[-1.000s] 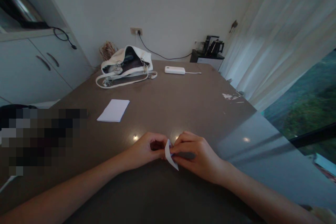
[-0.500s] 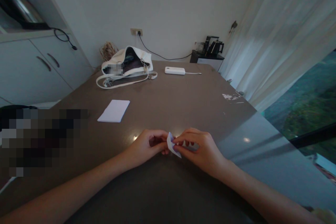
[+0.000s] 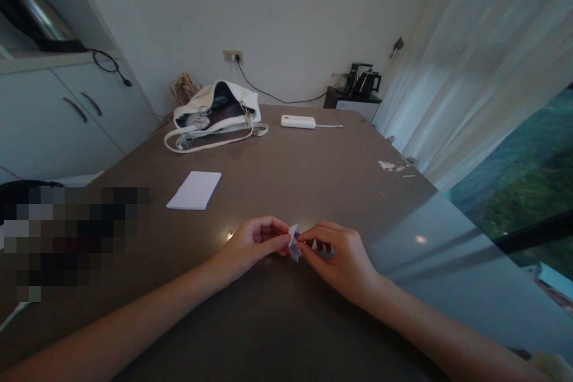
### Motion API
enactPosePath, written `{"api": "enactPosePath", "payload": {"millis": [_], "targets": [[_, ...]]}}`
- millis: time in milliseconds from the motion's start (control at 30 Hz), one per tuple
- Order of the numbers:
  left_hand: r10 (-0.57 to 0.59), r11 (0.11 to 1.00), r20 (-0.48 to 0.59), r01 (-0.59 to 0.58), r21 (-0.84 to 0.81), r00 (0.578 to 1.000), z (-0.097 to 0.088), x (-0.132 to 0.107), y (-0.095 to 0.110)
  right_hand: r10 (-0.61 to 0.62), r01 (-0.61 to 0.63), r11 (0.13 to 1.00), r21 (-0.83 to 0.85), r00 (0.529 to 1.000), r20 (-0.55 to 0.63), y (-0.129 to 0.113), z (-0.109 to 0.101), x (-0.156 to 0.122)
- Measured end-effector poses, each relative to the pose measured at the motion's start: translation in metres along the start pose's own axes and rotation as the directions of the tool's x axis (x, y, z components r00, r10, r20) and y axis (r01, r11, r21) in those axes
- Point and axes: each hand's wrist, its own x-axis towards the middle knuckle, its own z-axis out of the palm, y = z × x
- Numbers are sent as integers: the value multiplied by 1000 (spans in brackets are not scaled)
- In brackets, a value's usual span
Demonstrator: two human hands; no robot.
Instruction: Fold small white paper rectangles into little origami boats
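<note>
A small folded piece of white paper [image 3: 294, 240] is pinched between both of my hands just above the brown table [image 3: 313, 179]. My left hand [image 3: 255, 242] grips its left side with curled fingers. My right hand [image 3: 338, 253] pinches its right side with thumb and forefinger. Both forearms reach in from the near edge.
A stack of white paper sheets [image 3: 194, 190] lies on the table to the left. Farther back are a white handbag [image 3: 215, 113] and a white power bank [image 3: 298, 122] with a cable. Cabinets [image 3: 54, 113] stand at the left, curtains [image 3: 470, 65] at the right.
The paper looked longer and hung down earlier; now it is folded into a smaller, compact shape. Both hands have shifted slightly away from me.
</note>
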Motion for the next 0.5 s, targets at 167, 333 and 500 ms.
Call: {"api": "enactPosePath", "payload": {"millis": [167, 333, 500], "targets": [[38, 999, 37, -39, 9, 999, 0, 0, 0, -13, 13, 1000, -17, 999, -34, -2, -1, 1], [57, 998, 57, -57, 5, 997, 1, -1, 4, 98, -89, 981, 174, 994, -40, -3, 3, 2], [8, 997, 42, -5, -73, 999, 1, -1, 0, 338, -404, 657, 637, 913, 230, 5, 9, 7]]}}
